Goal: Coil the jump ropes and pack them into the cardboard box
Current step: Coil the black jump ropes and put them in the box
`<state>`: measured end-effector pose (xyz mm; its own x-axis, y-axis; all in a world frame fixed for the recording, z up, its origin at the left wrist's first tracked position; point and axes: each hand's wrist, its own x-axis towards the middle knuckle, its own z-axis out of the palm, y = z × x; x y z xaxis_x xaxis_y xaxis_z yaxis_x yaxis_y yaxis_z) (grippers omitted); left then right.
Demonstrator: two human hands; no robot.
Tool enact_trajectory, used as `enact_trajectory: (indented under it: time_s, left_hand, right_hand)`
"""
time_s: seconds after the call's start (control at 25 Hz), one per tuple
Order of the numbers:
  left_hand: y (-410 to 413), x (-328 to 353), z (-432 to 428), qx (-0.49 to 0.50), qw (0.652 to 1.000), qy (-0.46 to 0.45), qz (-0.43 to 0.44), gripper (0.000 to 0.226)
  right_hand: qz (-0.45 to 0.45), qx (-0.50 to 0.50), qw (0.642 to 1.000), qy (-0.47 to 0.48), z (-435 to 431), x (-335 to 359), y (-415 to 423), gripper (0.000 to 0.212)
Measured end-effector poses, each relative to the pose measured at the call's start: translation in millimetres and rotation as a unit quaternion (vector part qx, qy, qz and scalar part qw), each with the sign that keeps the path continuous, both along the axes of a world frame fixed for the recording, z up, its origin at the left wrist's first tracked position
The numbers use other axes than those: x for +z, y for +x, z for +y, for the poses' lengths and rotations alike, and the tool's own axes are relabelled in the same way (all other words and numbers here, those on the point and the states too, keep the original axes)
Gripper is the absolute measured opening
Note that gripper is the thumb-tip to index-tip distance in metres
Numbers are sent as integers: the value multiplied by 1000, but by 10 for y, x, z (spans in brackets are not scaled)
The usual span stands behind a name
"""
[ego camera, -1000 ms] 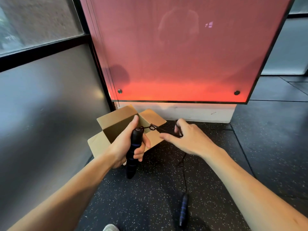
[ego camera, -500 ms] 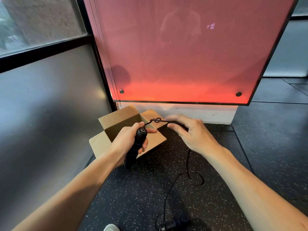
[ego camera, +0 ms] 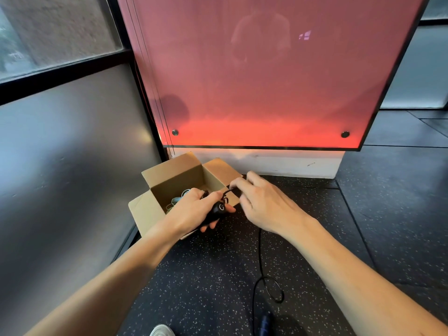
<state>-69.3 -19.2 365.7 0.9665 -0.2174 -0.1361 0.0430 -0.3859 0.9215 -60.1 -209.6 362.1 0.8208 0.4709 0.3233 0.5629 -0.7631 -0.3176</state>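
1. Against the grey wall, a cardboard box [ego camera: 155, 209] sits open on the speckled floor [ego camera: 218, 287], with pale coiled rope [ego camera: 178, 200] lying inside.
2. The left hand [ego camera: 194, 212] is clenched around a black jump-rope handle [ego camera: 217, 210], just over the box's near edge.
3. The right hand [ego camera: 264, 202] pinches the black cord [ego camera: 260, 253] beside that handle; the cord drops below the wrist and curls into a loop on the floor.
4. The second handle [ego camera: 265, 323] lies near the bottom edge, blurred.
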Motion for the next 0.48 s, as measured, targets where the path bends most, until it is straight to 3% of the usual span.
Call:
enact_trajectory:
  time_s: [0.16, 0.32, 0.48]
  left_hand:
    - [2, -29, 23, 7, 1000, 5, 10, 49]
    - [25, -35, 95, 5, 1000, 21, 7, 46]
    - [23, -31, 98, -5, 999, 43, 0, 44]
  right_hand:
    - [-84, -3, 996, 8, -73, -18, 93, 22]
    - [-84, -72, 983, 143, -207, -30, 218, 36]
    - [-49, -152, 967, 200, -248, 49, 219, 57]
